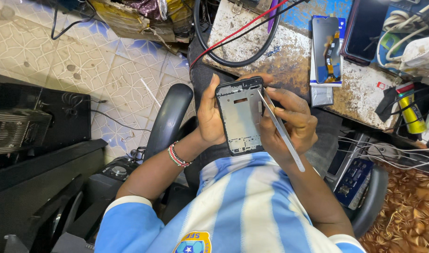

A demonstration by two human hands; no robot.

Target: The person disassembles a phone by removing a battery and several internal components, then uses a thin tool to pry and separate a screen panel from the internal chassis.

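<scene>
Below a cluttered, worn workbench (289, 61), the left hand (209, 117) clasps a light, rigid, likely fragile phone frame (240, 115) by its edges while the right hand (289, 124) pinches slim metal tweezers (281, 131) at its right rim.

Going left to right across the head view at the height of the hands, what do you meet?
Black speaker cabinet → chair armrest → left hand → phone frame → tweezers in the right hand → yellow tube.
</scene>
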